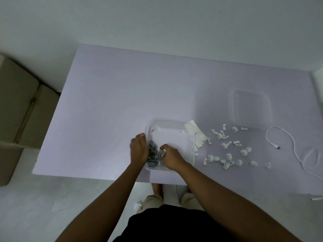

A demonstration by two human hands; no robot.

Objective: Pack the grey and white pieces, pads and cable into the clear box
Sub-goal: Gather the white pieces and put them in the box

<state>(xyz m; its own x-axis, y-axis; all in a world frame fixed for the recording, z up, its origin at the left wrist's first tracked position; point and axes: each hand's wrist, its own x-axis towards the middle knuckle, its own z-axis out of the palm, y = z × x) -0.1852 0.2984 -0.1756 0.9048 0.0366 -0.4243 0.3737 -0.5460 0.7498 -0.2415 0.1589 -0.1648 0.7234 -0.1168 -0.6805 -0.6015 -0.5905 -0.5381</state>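
Note:
The clear box sits near the table's front edge, with a heap of grey pieces in its near-left corner. My left hand cups the heap from the left, over the box's left wall. My right hand presses in from the right, fingers curled on the grey pieces. White pads lie against the box's right side. Several white pieces are scattered on the table to the right. Further right lies a white cable with a loop.
The clear lid lies at the back right of the pale purple table. A beige cushioned seat stands to the left of the table. My feet show under the front edge.

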